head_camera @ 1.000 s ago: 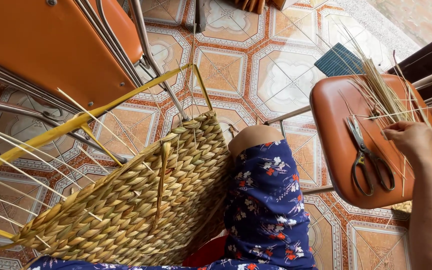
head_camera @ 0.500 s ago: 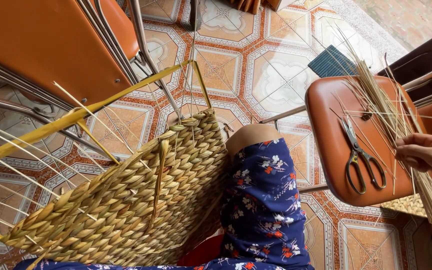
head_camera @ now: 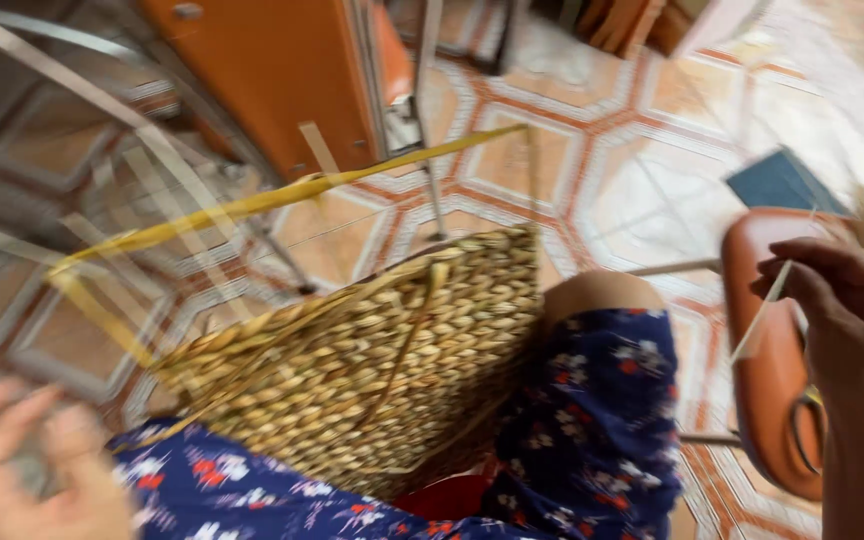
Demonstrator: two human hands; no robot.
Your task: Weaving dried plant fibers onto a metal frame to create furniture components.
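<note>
One pale strip (head_camera: 764,318) is pinched in the right hand (head_camera: 842,300), its long axis slanting down-left from the fingers; left of them sits the basket (head_camera: 372,370), nearer the blurred, spread-open left hand (head_camera: 22,460).

single view, head-worn camera, looking steeply down over the wearer's lap to the tiled floor (head_camera: 592,190). close range: woven basket (head_camera: 382,370) on the knees fills the centre. left hand (head_camera: 22,470) enters at lower left, right hand (head_camera: 842,310) at right edge over an orange stool (head_camera: 767,380). frame motion-blurred. no second view to overlap.
</note>
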